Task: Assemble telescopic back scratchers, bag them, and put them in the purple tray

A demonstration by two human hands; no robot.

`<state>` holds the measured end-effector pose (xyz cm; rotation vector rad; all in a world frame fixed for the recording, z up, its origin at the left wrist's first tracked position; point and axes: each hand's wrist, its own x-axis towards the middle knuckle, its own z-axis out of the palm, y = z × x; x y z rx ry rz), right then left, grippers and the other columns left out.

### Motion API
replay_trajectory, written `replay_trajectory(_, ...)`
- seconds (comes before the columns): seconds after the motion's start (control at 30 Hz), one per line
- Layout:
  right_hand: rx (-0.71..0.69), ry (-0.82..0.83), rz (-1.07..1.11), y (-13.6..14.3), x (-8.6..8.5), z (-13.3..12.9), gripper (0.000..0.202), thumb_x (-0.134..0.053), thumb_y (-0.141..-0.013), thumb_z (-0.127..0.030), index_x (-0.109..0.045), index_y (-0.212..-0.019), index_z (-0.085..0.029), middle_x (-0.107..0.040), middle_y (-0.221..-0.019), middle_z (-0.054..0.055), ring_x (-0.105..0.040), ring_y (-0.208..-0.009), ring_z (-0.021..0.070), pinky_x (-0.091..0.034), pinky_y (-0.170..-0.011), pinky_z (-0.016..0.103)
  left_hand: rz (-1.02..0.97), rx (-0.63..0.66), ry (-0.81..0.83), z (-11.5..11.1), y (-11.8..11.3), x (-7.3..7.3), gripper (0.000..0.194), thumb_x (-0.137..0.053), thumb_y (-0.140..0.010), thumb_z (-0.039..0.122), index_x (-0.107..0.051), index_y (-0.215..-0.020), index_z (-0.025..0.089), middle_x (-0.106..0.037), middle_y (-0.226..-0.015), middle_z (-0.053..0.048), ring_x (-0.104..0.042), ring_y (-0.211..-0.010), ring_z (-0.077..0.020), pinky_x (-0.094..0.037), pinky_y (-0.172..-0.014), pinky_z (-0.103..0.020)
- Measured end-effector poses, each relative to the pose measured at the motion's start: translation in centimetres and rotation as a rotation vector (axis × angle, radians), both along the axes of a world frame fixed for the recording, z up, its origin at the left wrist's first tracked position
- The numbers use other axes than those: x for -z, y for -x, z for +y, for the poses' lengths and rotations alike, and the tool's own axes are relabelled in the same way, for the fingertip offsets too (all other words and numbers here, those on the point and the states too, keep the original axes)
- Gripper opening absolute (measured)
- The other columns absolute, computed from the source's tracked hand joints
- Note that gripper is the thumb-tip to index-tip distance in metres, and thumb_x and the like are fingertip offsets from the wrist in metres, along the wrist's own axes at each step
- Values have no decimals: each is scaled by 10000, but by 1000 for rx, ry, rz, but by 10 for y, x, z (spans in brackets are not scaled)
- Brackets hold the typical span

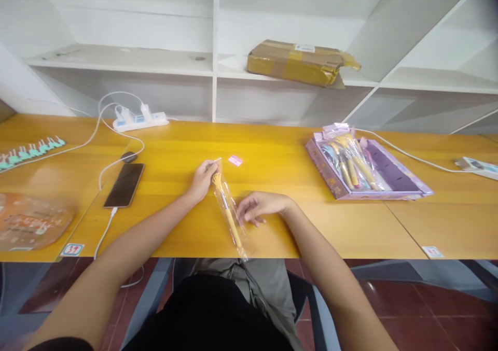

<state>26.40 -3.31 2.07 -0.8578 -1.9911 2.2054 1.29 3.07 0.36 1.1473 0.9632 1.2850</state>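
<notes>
My left hand (204,179) pinches the top end of a clear plastic bag. Inside the bag lies a yellow-handled stick (232,225) with a silver section and a yellow hand-shaped head, slanting down toward the table's front edge. My right hand (261,206) is beside the bag on its right, fingers loosely curled and partly spread, holding nothing that shows; its fingertips are close to the plastic. A small pink card (235,160) lies just beyond the bag. To the right, a purple box (400,187) holds several similar bagged sticks (356,164).
A phone (124,185) on a white cable, a round black object (128,157) and a power strip (140,122) are at left. Teal items (31,152) and an orange bag (35,221) lie farther left. A taped carton (295,61) rests on the shelf.
</notes>
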Motion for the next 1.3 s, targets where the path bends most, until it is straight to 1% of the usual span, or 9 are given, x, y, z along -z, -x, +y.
replay_trajectory(0.1, 491, -428, -87, -1, 10, 16, 412, -622, -1047, -532, -746, -1166, -158, -800, -1073, 120, -694, -717, 166, -554, -614, 303, 132, 83, -63, -7, -1, 0, 360, -783, -918, 523, -626, -980, 204, -641, -745, 28, -579, -663, -127, -446, -633, -246)
replay_trajectory(0.17, 767, -834, -163, -1, 17, 27, 359, -577, -1059, -442, -742, -1226, -171, -777, -1182, 152, -732, -969, 249, -614, -876, 425, 234, 153, -63, -13, -1, -3, 384, -768, -933, 551, -618, -1049, 216, -658, -725, 33, -594, -628, -137, -446, -603, -250)
replay_trajectory(0.23, 826, -1144, -214, -1, 23, 38, 411, -579, -1054, -385, -699, -1399, -197, -694, -1448, 174, -648, -1314, 323, -503, -1164, 542, 325, 230, -46, -18, 0, -5, 398, -740, -953, 577, -609, -1092, 228, -674, -726, 35, -602, -585, -141, -449, -563, -250)
replay_trajectory(0.3, 750, -1260, -256, 0, 27, 45, 515, -567, -1070, -384, -598, -1560, -232, -567, -1646, 152, -505, -1510, 348, -376, -1282, 588, 387, 293, -45, -21, 0, -8, 407, -712, -967, 607, -603, -1082, 233, -680, -734, 35, -597, -548, -135, -448, -523, -246)
replay_trajectory(0.4, 641, -1261, -331, 1, 29, 48, 501, -575, -1084, -410, -597, -1558, -251, -574, -1651, 135, -479, -1519, 363, -362, -1273, 605, 421, 336, -62, -23, -1, -9, 441, -691, -966, 652, -600, -1054, 230, -678, -721, 35, -588, -515, -129, -451, -490, -242)
replay_trajectory(0.6, 731, -1275, -388, -5, 29, 45, 198, -710, -1019, -398, -713, -1081, -210, -714, -1108, 140, -629, -1073, 321, -527, -1010, 482, 461, 352, -35, -23, -1, -10, 480, -699, -947, 684, -645, -1016, 212, -694, -712, 9, -580, -491, -132, -432, -458, -248)
replay_trajectory(0.9, 782, -1271, -417, -20, 36, 49, 292, -711, -983, -313, -749, -1243, -185, -726, -1159, 156, -648, -1097, 331, -531, -1046, 501, 598, 335, -115, -27, -1, -13, 409, -838, -861, 461, -635, -1138, 238, -684, -772, 50, -616, -572, -135, -469, -558, -246)
replay_trajectory(1.07, 802, -1017, -337, -20, 33, 46, 474, -795, -863, -326, -752, -1309, -171, -682, -1051, 92, -637, -873, 227, -558, -890, 399, 527, 384, -142, -26, 0, -10, 367, -771, -931, 491, -606, -1143, 241, -668, -835, 41, -598, -552, -119, -474, -540, -249)
replay_trajectory(1.3, 907, -698, -84, -19, 31, 45, 151, -704, -849, -347, -636, -912, -228, -631, -828, -4, -557, -768, 175, -491, -758, 317, 459, 392, -85, -24, 0, -7, 450, -776, -921, 618, -614, -1052, 219, -749, -927, -2, -559, -504, -85, -439, -459, -227)
